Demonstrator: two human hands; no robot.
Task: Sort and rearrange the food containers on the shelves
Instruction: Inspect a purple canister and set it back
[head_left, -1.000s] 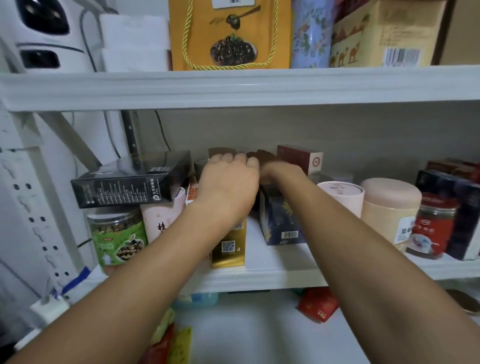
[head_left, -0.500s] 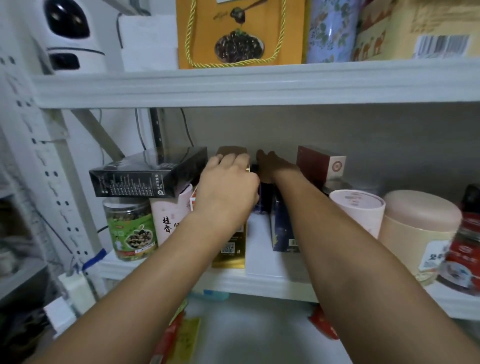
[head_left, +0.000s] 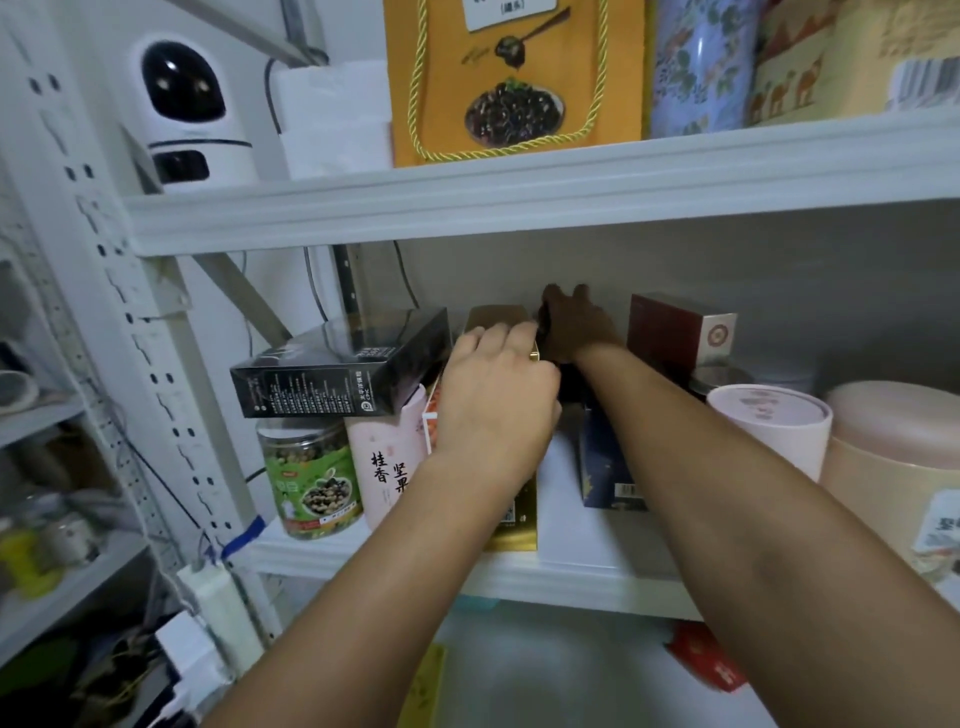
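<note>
- Left hand (head_left: 498, 400): the fingers (head_left: 506, 332) are hooked over the top edge of the gold box (head_left: 496, 316) and the thumb is on its near face, so the hand grasps the box.
- The gold box stands upright on the shelf (head_left: 519, 578). Its top is under the left fingers and its foot shows below the left wrist.
- Right hand (head_left: 574, 330): it reaches deep into the shelf, just right of the left fingers. Its fingers (head_left: 565, 295) point up toward the back wall in heavy shadow, and I cannot tell whether they grasp anything or lie loose.
- Black box (head_left: 337, 370): just left of the left fingers, lying flat and tilted across the tops of a jar (head_left: 310, 480) and a pink canister (head_left: 385, 470). Both of those stand below and left of the left hand.
- Navy box (head_left: 605, 470): upright, below the right fingers and partly hidden by the right forearm.
- Red box (head_left: 670, 332): just right of the right fingers, at the back.
- Pink tube (head_left: 769, 428) and beige canister (head_left: 893, 467): further right of the right fingers, side by side.
- Upper shelf (head_left: 519, 203): above both hands, carrying an orange bag (head_left: 514, 78) straight above the fingers.
</note>
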